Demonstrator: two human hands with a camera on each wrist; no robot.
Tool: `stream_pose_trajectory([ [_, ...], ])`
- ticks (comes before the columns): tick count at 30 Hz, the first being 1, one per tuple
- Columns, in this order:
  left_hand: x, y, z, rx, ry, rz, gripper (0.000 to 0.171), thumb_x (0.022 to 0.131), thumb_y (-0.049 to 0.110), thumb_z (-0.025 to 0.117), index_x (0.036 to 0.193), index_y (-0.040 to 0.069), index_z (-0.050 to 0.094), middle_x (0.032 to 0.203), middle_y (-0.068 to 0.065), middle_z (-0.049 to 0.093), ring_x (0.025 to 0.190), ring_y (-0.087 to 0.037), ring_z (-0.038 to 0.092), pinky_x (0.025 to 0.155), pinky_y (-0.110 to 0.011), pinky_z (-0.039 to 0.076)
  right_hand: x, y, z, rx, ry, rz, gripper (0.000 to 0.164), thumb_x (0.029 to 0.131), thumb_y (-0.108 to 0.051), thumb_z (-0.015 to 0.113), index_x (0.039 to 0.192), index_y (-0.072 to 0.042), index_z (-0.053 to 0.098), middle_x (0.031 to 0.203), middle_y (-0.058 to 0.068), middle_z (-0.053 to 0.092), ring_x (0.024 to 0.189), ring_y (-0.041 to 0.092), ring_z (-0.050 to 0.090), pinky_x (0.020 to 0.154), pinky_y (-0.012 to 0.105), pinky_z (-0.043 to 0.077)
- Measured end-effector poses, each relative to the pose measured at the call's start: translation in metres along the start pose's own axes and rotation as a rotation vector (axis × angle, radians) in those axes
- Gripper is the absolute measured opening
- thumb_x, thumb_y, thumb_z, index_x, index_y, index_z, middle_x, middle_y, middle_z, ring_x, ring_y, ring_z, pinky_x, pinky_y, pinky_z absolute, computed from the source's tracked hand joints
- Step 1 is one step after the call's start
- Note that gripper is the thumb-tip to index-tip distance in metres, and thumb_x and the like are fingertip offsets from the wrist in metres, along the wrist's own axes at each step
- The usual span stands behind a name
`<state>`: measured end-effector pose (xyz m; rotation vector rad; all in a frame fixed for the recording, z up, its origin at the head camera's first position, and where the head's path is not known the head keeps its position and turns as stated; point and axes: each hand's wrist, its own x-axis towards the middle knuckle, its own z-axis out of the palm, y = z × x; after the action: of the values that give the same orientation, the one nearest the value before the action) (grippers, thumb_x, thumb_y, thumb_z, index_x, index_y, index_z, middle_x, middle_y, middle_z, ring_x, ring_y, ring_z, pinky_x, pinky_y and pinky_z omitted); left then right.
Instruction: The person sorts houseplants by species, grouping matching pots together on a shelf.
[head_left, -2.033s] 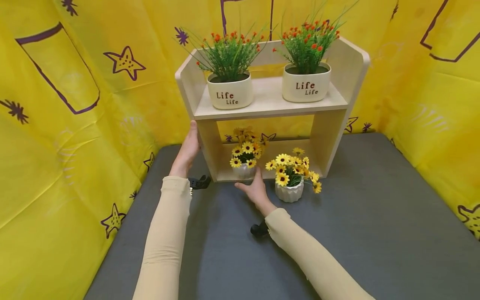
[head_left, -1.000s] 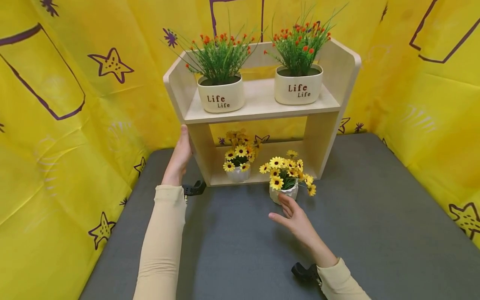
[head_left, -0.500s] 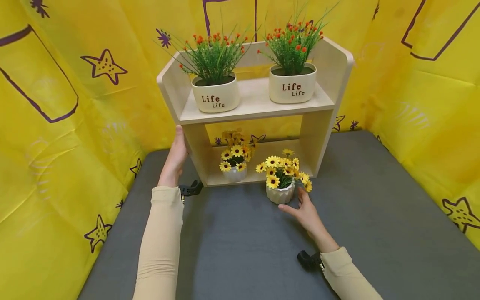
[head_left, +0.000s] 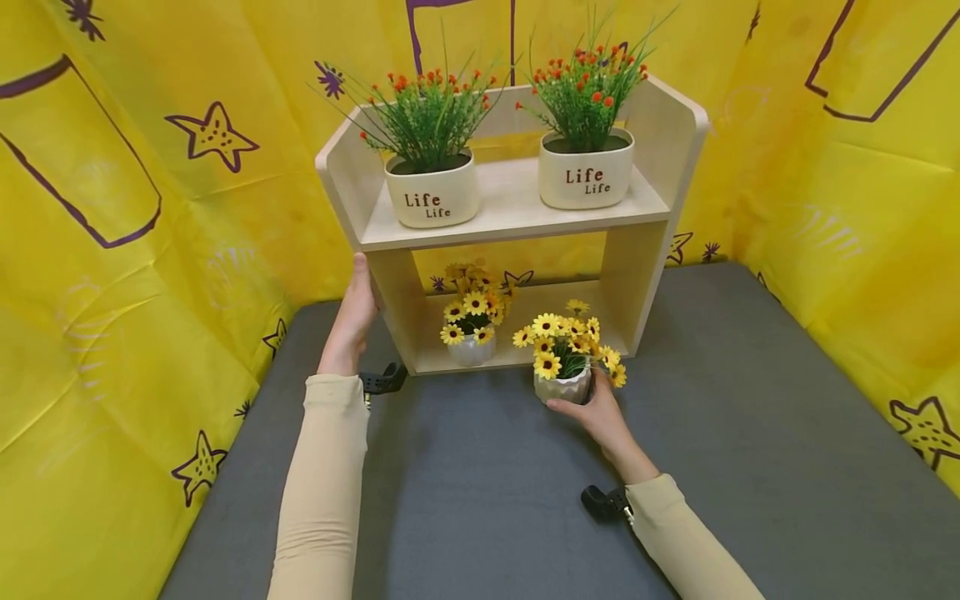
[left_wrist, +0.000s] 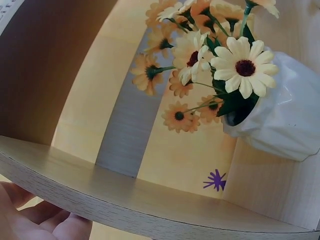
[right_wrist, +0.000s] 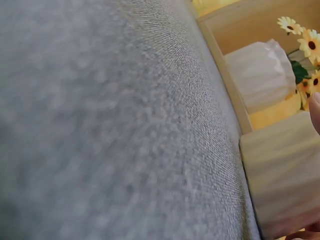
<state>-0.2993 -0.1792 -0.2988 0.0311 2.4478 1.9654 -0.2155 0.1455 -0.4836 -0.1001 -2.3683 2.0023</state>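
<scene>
My right hand (head_left: 602,417) grips a ribbed white flowerpot (head_left: 561,388) with yellow daisies (head_left: 558,333). The pot stands on the table before the shelf's lower opening; the right wrist view shows its base at the cloth and part of my thumb (right_wrist: 315,111) beside it. My left hand (head_left: 349,321) rests against the outer left side of the light wooden shelf (head_left: 517,232), fingers partly hidden. A second daisy pot (head_left: 472,347) sits inside the lower compartment at the left; the left wrist view shows its white pot (left_wrist: 285,112) up close.
Two cream planters, a left one (head_left: 432,192) and a right one (head_left: 587,173), both marked "Life" and holding red-flowered grass, stand on the upper shelf. Grey cloth covers the table (head_left: 465,500). Yellow printed fabric (head_left: 225,200) hangs behind and at the sides.
My right hand has left the daisy pot inside the shelf, moved right to the one on the table and closed round it. My left hand has stayed at the shelf's side.
</scene>
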Motion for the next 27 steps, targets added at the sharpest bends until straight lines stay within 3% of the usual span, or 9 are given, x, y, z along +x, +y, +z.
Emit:
stream_pose_trajectory([
  [5, 0.014, -0.016, -0.003, 0.007, 0.012, 0.012, 0.082, 0.086, 0.071, 0.016, 0.15, 0.02, 0.007, 0.152, -0.007, 0.011, 0.136, -0.027, 0.01, 0.108, -0.048, 0.007, 0.005, 0.001, 0.003, 0.017, 0.026, 0.001, 0.098, 0.07, -0.018, 0.083, 0.143, -0.002, 0.019, 0.138, 0.018, 0.031, 0.126, 0.029, 0.031, 0.104, 0.041, 0.023],
  [13, 0.016, -0.019, -0.003, 0.015, 0.029, -0.014, 0.086, 0.083, 0.074, 0.016, 0.151, 0.022, 0.006, 0.153, -0.005, 0.007, 0.137, -0.028, 0.007, 0.107, -0.051, 0.002, 0.008, 0.001, 0.008, 0.04, 0.026, 0.011, 0.101, 0.072, -0.016, 0.082, 0.144, -0.002, 0.012, 0.14, 0.02, 0.03, 0.127, 0.029, 0.03, 0.104, 0.043, 0.023],
  [20, 0.017, -0.019, -0.003, 0.015, 0.034, 0.016, 0.084, 0.085, 0.072, 0.018, 0.15, 0.019, 0.007, 0.154, -0.005, 0.007, 0.137, -0.024, 0.004, 0.108, -0.047, 0.001, 0.008, 0.001, 0.006, -0.025, 0.046, 0.021, 0.093, 0.072, -0.018, 0.082, 0.14, 0.0, 0.021, 0.132, 0.021, 0.037, 0.12, 0.031, 0.037, 0.1, 0.043, 0.029],
  [27, 0.016, -0.02, -0.004, 0.033, 0.035, 0.015, 0.085, 0.085, 0.072, 0.017, 0.15, 0.02, 0.004, 0.154, -0.003, 0.002, 0.138, -0.023, 0.001, 0.108, -0.047, -0.002, 0.01, 0.003, 0.003, -0.009, 0.068, -0.022, 0.087, 0.069, -0.015, 0.084, 0.135, 0.003, 0.031, 0.129, 0.02, 0.044, 0.116, 0.03, 0.042, 0.098, 0.041, 0.033],
])
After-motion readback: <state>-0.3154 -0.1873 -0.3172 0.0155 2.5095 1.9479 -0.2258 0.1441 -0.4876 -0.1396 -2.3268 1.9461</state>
